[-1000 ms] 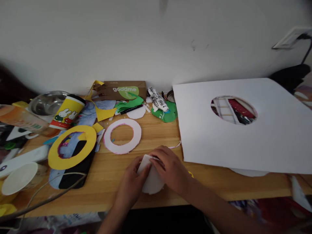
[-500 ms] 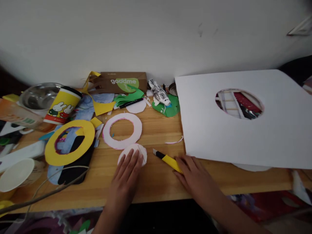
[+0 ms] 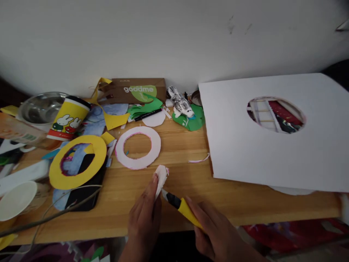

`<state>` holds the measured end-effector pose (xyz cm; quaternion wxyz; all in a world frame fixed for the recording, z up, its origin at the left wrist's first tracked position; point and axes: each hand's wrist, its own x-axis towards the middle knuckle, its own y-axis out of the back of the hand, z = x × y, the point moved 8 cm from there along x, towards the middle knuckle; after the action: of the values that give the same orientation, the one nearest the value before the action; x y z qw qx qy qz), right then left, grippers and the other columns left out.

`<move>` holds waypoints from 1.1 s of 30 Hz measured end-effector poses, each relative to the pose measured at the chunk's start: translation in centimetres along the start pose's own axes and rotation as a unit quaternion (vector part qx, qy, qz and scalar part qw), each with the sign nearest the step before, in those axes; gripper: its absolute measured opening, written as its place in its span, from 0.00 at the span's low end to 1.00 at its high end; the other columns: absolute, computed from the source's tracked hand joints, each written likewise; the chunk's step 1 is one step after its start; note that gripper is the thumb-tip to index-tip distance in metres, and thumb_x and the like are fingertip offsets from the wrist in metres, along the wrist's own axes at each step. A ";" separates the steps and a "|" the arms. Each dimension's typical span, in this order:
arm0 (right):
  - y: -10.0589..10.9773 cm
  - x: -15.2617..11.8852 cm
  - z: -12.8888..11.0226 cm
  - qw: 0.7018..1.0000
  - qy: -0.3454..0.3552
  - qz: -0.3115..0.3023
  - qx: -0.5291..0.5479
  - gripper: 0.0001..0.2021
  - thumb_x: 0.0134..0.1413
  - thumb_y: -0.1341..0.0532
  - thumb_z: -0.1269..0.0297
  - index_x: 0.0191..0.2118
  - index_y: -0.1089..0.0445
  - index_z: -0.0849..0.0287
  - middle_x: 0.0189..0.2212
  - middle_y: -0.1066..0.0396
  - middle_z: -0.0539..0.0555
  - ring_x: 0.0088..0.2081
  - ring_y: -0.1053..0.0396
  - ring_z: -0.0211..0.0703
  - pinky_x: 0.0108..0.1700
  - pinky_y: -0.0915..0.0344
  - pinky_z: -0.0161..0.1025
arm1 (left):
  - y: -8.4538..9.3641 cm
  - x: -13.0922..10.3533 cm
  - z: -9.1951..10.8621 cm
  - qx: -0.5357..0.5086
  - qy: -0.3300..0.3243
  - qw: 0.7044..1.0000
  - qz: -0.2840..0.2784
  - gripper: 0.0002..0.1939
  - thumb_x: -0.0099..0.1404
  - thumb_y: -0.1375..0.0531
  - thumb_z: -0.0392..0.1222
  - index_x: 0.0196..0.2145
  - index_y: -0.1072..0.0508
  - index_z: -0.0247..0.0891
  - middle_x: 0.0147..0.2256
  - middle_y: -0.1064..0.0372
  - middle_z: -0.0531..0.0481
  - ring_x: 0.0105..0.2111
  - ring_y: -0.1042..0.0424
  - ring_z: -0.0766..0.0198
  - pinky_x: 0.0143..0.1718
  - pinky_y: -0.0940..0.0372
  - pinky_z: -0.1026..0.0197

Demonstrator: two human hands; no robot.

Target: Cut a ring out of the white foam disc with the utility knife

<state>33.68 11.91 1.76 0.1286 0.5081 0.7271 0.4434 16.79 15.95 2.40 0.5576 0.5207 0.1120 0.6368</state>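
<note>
Tilted up on edge above the table, a white foam disc (image 3: 161, 178) with a ragged, pink-marked rim is pinched in my left hand (image 3: 144, 211). My right hand (image 3: 214, 231) is closed round the yellow handle of a utility knife (image 3: 188, 213). The knife's blade points up and left, and its tip is at or very near the disc's lower right edge; I cannot tell if it touches. Beyond the disc, a white foam ring (image 3: 155, 147) with pink edges lies flat on the wood. A yellow ring (image 3: 99, 154) lies left of it.
A large white board (image 3: 229, 145) with an oval hole covers the right side. A thin offcut (image 3: 198, 160) lies beside it. At the back are a brown box (image 3: 117, 92) and a black-and-white figure (image 3: 180, 103). A patterned cup (image 3: 68, 118), metal bowl (image 3: 40, 109) and cable (image 3: 54, 215) crowd the left.
My left hand, flat on the disc before, has picked it up and turned it on edge. My right hand has lifted the knife from the table and brought its blade to the disc.
</note>
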 end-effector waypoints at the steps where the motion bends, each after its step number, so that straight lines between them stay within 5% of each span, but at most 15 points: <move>1: -0.1 -0.1 0.2 1.000 0.000 0.002 -0.002 0.31 0.64 0.53 0.73 0.72 0.57 0.62 0.38 0.27 0.58 0.35 0.27 0.45 0.36 0.26 0.40 | 0.0 0.0 0.1 -0.004 0.004 1.000 0.000 0.32 0.70 0.46 0.26 0.69 0.43 0.41 0.59 0.29 0.45 0.52 0.23 0.61 0.56 0.31 0.64; 18: 1.4 0.7 -0.1 1.000 -0.013 -0.023 -0.010 0.28 0.66 0.52 0.71 0.70 0.53 0.58 0.36 0.27 0.55 0.33 0.26 0.42 0.33 0.25 0.38 | 0.0 -0.1 0.5 -0.024 0.041 0.998 -0.039 0.35 0.72 0.46 0.28 0.71 0.49 0.51 0.57 0.26 0.50 0.50 0.22 0.60 0.52 0.27 0.61; 33: 2.5 1.1 -0.4 0.999 -0.024 -0.029 -0.028 0.28 0.67 0.53 0.71 0.71 0.55 0.59 0.35 0.27 0.54 0.31 0.26 0.42 0.32 0.25 0.36 | 0.0 0.3 1.5 -0.004 -0.007 0.999 -0.050 0.33 0.75 0.49 0.32 0.72 0.54 0.46 0.54 0.24 0.46 0.49 0.21 0.63 0.50 0.28 0.66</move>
<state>34.45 12.86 4.22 0.1732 0.4934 0.7255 0.4474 18.02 15.61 3.18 0.5921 0.5162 0.1314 0.6047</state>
